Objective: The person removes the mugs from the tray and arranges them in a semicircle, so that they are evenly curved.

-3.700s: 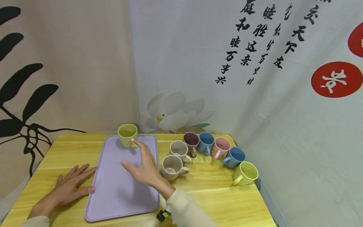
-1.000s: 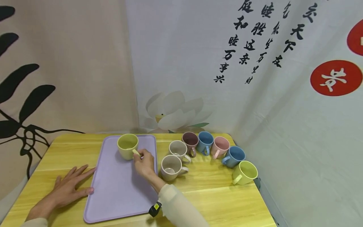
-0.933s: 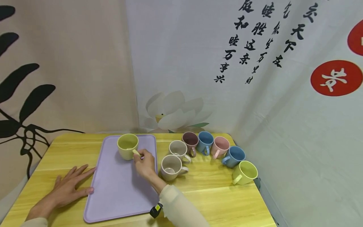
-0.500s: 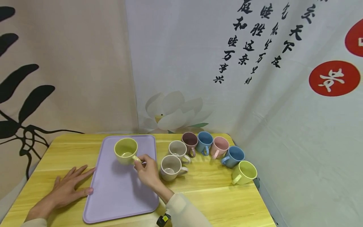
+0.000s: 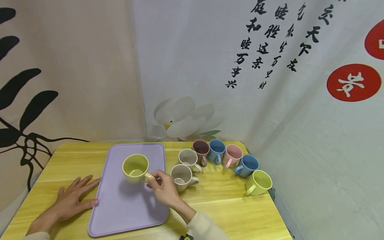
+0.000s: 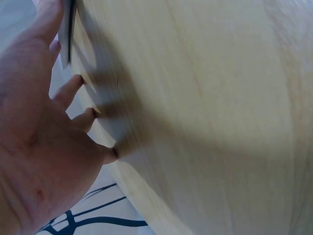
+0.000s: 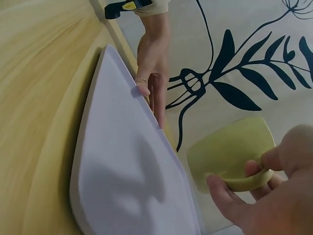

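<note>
**Green mug held by its handle above the tray**

Right hand (image 5: 164,190) pinches the handle of the green mug (image 5: 135,168), thumb on top, fingers curled under; the right wrist view shows the same grip on the mug (image 7: 234,152). Mug looks lifted just clear of the purple tray (image 5: 120,213), over its middle, mouth tipped a bit toward the camera w/ a shadow under it. Can't tell for sure whether the base touches.

To do this well: keep the mug level so it doesn't swing on that small handle pinch, set it down flat and gently w/ the base fully inside the tray rim, and let go only once it sits. Wrist should stay clear of the beige mug (image 5: 181,176) just beside it, since a knock there could bump the rest of the row.

Pose: right forearm comes in from lower right, wrist bent left, sleeve near the table (image 5: 228,213) edge. Left hand (image 5: 73,199) lies flat on the table, fingers straight and spread, grasping nothing, fingertips touching the tray's left edge, which prob. steadies it. Left wrist view shows the palm (image 6: 34,161) against the wood

Other mugs sit in an arc right of the tray, on the table
</note>
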`<state>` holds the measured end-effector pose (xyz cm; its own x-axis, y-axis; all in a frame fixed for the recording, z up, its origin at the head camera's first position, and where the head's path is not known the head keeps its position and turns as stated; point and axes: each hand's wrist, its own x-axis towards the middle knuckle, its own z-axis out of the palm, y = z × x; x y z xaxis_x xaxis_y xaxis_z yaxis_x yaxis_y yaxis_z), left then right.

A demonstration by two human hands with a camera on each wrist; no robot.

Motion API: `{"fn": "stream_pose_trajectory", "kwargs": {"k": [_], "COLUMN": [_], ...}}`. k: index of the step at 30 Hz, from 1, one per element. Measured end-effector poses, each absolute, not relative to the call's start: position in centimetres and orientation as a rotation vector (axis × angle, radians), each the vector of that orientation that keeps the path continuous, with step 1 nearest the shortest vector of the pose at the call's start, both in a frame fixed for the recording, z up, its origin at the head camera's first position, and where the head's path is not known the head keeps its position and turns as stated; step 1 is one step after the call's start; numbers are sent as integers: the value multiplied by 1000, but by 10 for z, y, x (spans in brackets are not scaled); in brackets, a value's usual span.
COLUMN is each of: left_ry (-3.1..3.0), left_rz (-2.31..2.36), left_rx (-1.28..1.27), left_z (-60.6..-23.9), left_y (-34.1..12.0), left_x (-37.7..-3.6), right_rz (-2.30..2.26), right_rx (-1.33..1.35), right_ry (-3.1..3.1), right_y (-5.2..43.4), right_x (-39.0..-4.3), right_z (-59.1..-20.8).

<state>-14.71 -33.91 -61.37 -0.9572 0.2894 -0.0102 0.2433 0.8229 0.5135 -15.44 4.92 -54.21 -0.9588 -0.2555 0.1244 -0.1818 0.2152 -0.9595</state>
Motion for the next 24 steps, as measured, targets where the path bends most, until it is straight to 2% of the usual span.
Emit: {"fn": "stream_pose_trajectory", "kwargs": {"k": [24], "left_ry": [2898], "left_rz": [789], "left_rx": [416], "left_z": [-612], "left_y": [-338], "left_x": [-148], "right_rz": [-1654], "right_rx": [-679], "right_ry": [2228], "right_y": [134], "right_x": [-124], "right_z": [-536]}}
